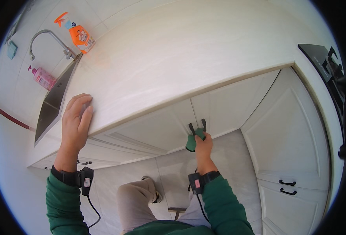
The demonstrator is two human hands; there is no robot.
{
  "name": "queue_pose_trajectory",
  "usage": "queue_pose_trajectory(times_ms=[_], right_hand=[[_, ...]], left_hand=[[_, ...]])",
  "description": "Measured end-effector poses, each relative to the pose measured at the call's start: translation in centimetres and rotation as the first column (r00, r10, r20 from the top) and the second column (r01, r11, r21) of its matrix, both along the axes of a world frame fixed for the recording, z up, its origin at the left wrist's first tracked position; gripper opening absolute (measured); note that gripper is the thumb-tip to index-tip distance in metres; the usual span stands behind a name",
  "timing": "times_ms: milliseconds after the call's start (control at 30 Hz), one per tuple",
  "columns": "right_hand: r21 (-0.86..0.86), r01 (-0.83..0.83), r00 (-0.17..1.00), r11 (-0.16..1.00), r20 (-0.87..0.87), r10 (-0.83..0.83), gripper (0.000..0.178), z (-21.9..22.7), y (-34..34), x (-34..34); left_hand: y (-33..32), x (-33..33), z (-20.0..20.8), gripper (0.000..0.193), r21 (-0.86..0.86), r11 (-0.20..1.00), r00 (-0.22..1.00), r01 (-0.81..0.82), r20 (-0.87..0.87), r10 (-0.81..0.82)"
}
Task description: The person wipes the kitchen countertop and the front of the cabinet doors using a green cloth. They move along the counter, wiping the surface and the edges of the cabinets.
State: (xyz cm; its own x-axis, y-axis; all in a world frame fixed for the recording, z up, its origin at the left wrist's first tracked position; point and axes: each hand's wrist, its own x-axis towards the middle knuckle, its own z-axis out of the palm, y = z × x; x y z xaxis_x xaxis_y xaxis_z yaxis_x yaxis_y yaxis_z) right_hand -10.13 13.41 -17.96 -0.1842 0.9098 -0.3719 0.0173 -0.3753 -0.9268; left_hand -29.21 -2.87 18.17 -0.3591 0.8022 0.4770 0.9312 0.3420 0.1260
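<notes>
My right hand (203, 145) is closed on a green cloth (191, 143) and presses it against the black handles of the cabinet doors below the counter. Part of the cloth hangs down to the left of my fingers. The left handle (191, 128) is partly covered by the cloth, while the right handle (204, 124) shows just above my fingertips. On the front edge of the white countertop (173, 51), close to the sink, rests my left hand (77, 119), fingers stretched and thumb apart, with nothing in it.
At the far left, a steel sink (55, 103) has a curved faucet (49, 33). An orange spray bottle (81, 37) and a pink pump bottle (43, 78) stand beside it. A black gas stove (322, 64) sits at the right. More cabinet doors (288, 129) run along the right side.
</notes>
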Motion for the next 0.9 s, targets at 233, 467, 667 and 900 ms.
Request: queue_pose_trajectory(times_ms=[233,467,667,900], right_hand=[[0.494,-0.03,1.0,0.869,0.019,0.024,0.04,5.5,-1.8,0.6],[0.377,-0.135,0.982,0.916,0.176,0.073,0.04,1.2,-0.9,0.3],[0.429,-0.085,0.996,0.9,0.026,0.081,0.039,2.6,-1.2,0.6],[0.539,-0.153,0.976,0.828,0.212,0.043,0.039,3.3,-1.7,0.8]], left_hand=[[0.0,0.0,-0.1,0.024,-0.001,1.0,1.0,-0.02,0.001,0.02],[-0.1,-0.2,-0.1,0.024,0.002,1.0,1.0,0.008,-0.01,-0.008],[0.0,0.1,-0.1,0.024,0.005,1.0,1.0,-0.004,0.016,0.004],[0.1,0.0,-0.1,0.024,0.001,1.0,1.0,0.006,-0.008,-0.006]])
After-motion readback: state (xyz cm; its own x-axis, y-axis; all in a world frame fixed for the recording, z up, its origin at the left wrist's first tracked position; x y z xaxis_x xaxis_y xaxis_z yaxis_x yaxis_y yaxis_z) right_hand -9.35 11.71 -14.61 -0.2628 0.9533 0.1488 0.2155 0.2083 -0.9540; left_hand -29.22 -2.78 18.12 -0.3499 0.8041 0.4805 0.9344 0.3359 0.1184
